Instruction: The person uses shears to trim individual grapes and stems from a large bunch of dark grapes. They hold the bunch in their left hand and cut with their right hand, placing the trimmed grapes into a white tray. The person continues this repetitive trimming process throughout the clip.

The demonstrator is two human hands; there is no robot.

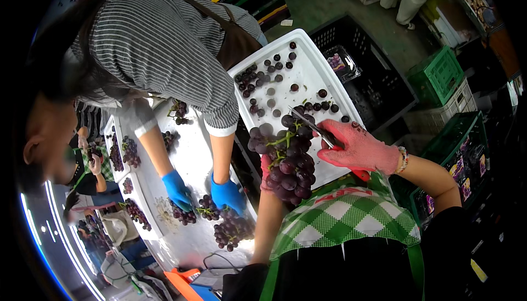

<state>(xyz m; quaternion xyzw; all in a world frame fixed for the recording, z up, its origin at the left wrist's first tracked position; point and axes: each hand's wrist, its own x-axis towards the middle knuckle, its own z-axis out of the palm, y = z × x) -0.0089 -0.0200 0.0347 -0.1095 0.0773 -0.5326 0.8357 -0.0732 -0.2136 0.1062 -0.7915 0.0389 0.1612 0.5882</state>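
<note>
A bunch of dark purple grapes with green stems hangs over the near part of a white plastic tray. My left hand, in a pink glove, is at the bunch's left side, mostly hidden behind it, and holds it. In my right hand, gloved in pink too, is a pair of small scissors, whose blades point up and left against the top of the bunch. Loose grapes lie scattered in the tray beyond.
At the left, a co-worker in blue gloves handles grape bunches on a white table. A black crate holding a clear pack is behind the tray. Green crates stand at the right. Other people work farther left.
</note>
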